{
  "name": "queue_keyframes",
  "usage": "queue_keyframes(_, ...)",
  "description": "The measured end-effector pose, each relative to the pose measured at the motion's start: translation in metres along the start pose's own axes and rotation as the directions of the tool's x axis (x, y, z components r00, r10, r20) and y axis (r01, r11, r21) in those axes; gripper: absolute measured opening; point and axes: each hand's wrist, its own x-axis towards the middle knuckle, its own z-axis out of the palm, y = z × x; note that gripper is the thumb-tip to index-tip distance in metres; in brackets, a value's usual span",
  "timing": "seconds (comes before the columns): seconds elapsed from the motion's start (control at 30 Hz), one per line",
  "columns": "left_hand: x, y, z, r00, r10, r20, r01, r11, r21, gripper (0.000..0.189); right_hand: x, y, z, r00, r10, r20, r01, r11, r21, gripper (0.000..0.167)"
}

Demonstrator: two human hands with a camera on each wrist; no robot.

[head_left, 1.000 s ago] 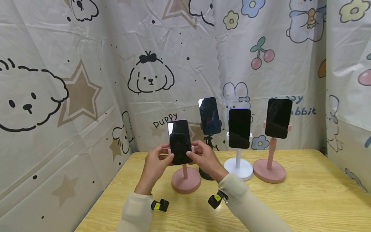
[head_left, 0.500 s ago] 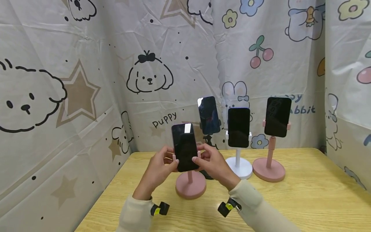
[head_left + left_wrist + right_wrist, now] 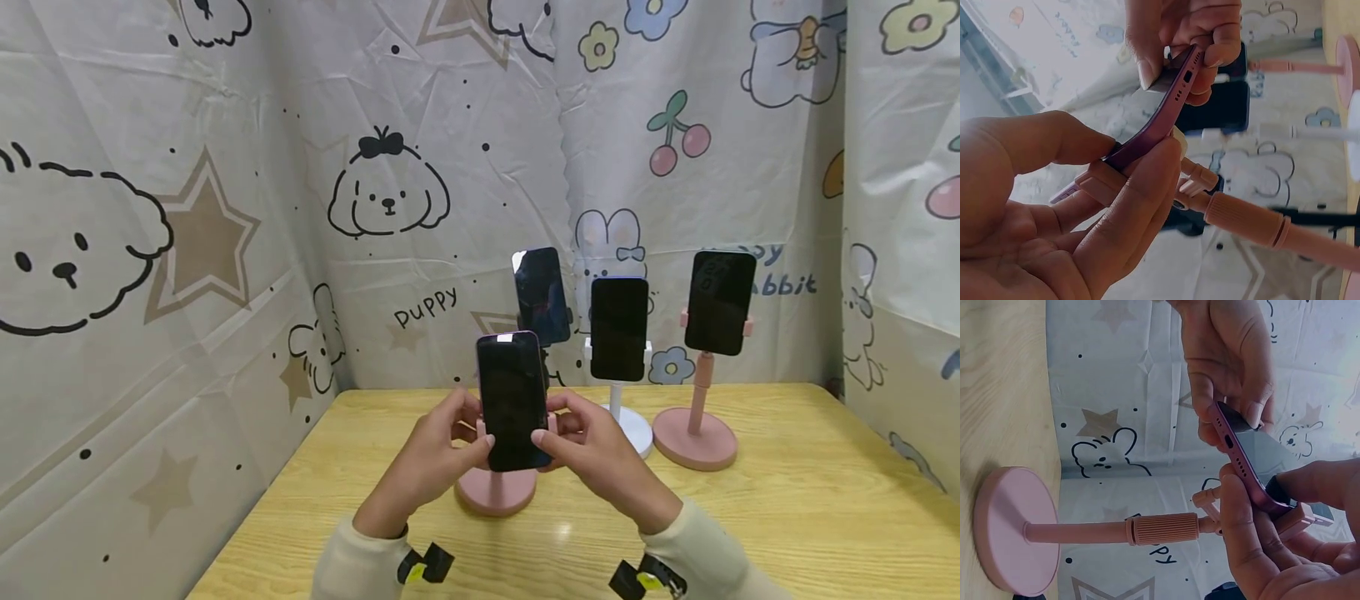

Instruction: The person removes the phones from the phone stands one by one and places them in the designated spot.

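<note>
A purple-edged smartphone (image 3: 513, 396) with a dark screen sits in the clamp of a pink phone stand (image 3: 497, 495), tilted back. My left hand (image 3: 427, 454) pinches its lower left corner, thumb on the screen side and fingers behind. The lower right corner is pinched the same way by my right hand (image 3: 603, 458). In the left wrist view, the phone's bottom edge (image 3: 1160, 112) with its charging port faces the camera, and a pink clamp arm (image 3: 1102, 181) lies beside the left fingers. The stand's ribbed collar (image 3: 1165, 529) and round base (image 3: 1013, 531) show in the right wrist view.
Behind stand more phones in holders: one on a black stand (image 3: 542, 296), one on a white stand (image 3: 630, 427), one on a pink stand (image 3: 696, 439). The wooden table (image 3: 810, 517) meets a printed curtain (image 3: 420, 275) at the back and sides.
Both hands and the phone have moved right and nearer to me. The pink stand's base has shifted slightly the same way. Both hands keep their pinch; the other stands have stayed put.
</note>
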Motion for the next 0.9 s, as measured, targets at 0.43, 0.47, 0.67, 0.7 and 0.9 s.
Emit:
queue_keyframes(0.43, -0.006, 0.010, 0.018, 0.997, 0.050, 0.061, -0.051, 0.999, 0.002, 0.022, -0.026, -0.004, -0.015, 0.999, 0.047, -0.006, -0.047, 0.999, -0.019, 0.037)
queue_keyframes(0.47, -0.006, 0.011, 0.019, 0.997, 0.049, 0.065, -0.049, 0.999, -0.004, 0.022, -0.028, -0.005, -0.016, 0.999, 0.045, -0.006, -0.045, 0.999, -0.023, 0.037)
queue_keyframes(0.67, -0.008, 0.016, 0.026, 0.994, 0.066, 0.083, -0.063, 0.997, -0.033, 0.022, -0.039, -0.010, -0.021, 0.999, 0.052, -0.007, -0.052, 0.998, -0.039, 0.038)
queue_keyframes(0.7, -0.009, 0.017, 0.027, 0.994, 0.069, 0.086, -0.066, 0.997, -0.036, 0.022, -0.041, -0.011, -0.021, 0.998, 0.057, -0.011, -0.057, 0.997, -0.046, 0.038)
queue_keyframes(0.9, -0.012, 0.022, 0.036, 0.990, 0.073, 0.121, -0.064, 0.995, -0.077, 0.021, -0.054, -0.018, -0.027, 0.996, 0.089, -0.031, -0.092, 0.990, -0.105, 0.038)
